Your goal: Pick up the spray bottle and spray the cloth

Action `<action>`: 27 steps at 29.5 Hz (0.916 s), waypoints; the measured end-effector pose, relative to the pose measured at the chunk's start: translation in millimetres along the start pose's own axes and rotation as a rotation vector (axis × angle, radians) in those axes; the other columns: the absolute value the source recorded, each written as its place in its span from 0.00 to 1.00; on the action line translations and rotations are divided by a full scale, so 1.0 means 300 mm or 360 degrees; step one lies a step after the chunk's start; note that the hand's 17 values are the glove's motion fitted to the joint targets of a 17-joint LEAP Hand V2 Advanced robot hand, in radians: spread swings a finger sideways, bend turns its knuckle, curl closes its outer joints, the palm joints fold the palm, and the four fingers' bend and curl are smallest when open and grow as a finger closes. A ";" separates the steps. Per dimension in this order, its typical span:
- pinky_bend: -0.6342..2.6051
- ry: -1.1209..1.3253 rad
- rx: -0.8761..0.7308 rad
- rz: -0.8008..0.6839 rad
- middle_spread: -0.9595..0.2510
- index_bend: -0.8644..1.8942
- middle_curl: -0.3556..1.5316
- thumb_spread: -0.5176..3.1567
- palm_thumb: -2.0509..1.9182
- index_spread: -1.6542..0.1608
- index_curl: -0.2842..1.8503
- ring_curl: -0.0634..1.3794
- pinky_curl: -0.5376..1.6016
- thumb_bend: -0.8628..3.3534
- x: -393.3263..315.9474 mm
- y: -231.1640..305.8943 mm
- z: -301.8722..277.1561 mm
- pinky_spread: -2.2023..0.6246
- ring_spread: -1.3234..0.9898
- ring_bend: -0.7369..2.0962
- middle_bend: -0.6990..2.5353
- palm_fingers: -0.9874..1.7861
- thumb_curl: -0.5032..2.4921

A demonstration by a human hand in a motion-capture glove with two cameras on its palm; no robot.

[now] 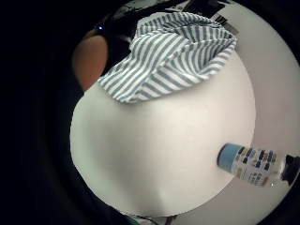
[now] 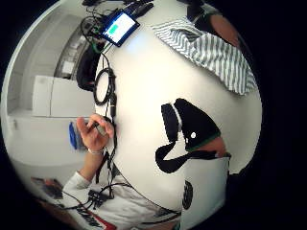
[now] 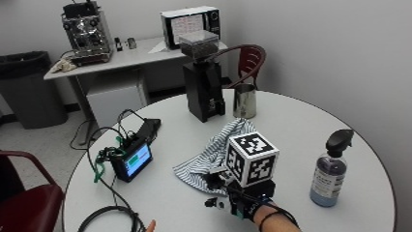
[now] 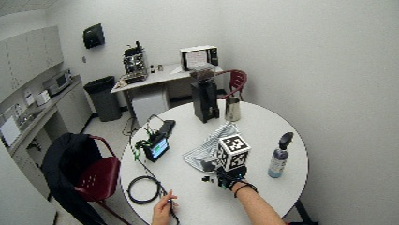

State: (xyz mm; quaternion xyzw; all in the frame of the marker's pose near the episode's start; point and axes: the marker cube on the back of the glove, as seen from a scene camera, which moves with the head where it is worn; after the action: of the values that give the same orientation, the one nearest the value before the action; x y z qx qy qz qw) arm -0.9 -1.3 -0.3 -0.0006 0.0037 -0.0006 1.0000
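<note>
Outside view: round white worktop (image 3: 360,159) w/ the spray bottle (image 3: 330,169) standing upright near the edge, dark trigger on top, bluish liquid inside. The striped cloth (image 3: 209,157) lies bunched mid-worktop, just ahead of the gloved right hand (image 3: 248,200). Bottle's well off to the hand's right, not touching it. Can't tell if the hand's released or clenched, the fingers are hidden under the rig. Little-finger palm view adds the bottle's label close-up, bottle apart from the cloth. Thumb-side view has no bottle but shows the bare hand (image 2: 93,134) holding sth thin, plus a lit-up screen (image 2: 118,27) and coiled cable (image 2: 103,86).
</note>
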 end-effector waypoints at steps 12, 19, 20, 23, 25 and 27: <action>0.28 0.0064 -0.0017 -0.0010 0.76 0.38 0.30 0.39 0.66 0.72 0.24 0.18 0.34 0.27 -0.011 -0.026 -0.014 0.85 0.58 0.36 0.31 0.59 0.23; 0.27 0.0076 -0.0025 -0.0018 0.76 0.38 0.32 0.42 0.66 0.71 0.25 0.19 0.35 0.26 -0.017 -0.028 -0.010 0.85 0.58 0.35 0.31 0.59 0.24; 0.27 0.0076 -0.0026 -0.0018 0.76 0.38 0.32 0.43 0.66 0.71 0.26 0.19 0.35 0.26 -0.016 -0.026 -0.008 0.86 0.58 0.35 0.30 0.59 0.24; 0.27 0.0070 -0.0024 -0.0017 0.76 0.37 0.33 0.44 0.66 0.70 0.26 0.20 0.36 0.26 -0.014 -0.022 -0.006 0.86 0.58 0.35 0.30 0.59 0.24; 0.27 0.0051 -0.0008 -0.0021 0.76 0.37 0.33 0.44 0.67 0.70 0.26 0.20 0.36 0.26 -0.016 -0.016 -0.012 0.86 0.58 0.35 0.30 0.59 0.25; 0.27 -0.0004 0.0034 -0.0036 0.76 0.37 0.34 0.44 0.67 0.70 0.26 0.21 0.37 0.25 -0.027 -0.005 -0.030 0.86 0.58 0.35 0.30 0.59 0.25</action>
State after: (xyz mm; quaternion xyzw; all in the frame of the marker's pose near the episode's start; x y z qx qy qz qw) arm -9.1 -2.8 -9.2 0.0101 0.0026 -0.0118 0.9999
